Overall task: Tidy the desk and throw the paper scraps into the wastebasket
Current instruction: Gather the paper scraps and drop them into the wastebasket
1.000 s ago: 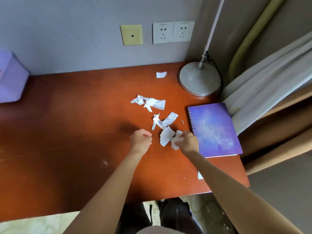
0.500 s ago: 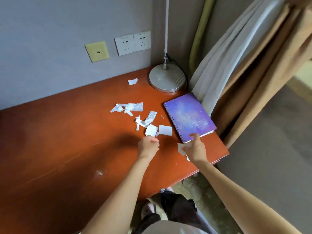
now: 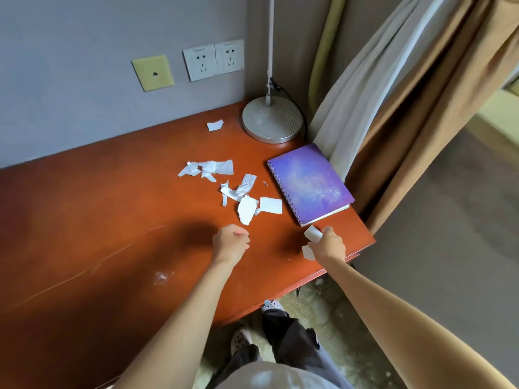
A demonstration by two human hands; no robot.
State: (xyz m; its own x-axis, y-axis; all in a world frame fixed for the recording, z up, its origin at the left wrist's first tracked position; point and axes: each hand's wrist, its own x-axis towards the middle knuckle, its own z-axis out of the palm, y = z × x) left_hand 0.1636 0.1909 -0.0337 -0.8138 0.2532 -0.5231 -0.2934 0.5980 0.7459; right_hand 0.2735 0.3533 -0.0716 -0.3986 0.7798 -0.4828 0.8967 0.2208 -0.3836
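Mostly beyond the hands (image 3: 231,242) (image 3: 329,245), paper scraps (image 3: 247,209)

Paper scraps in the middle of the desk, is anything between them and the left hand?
No, nothing visible. Only bare desk lies between the left hand and the nearest paper scraps, just ahead of its knuckles.

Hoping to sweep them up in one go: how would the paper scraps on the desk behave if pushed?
Probably light and floppy: the paper scraps look thin, some crumpled. On the glossy desk they should slide, though flat ones may resist pinching.
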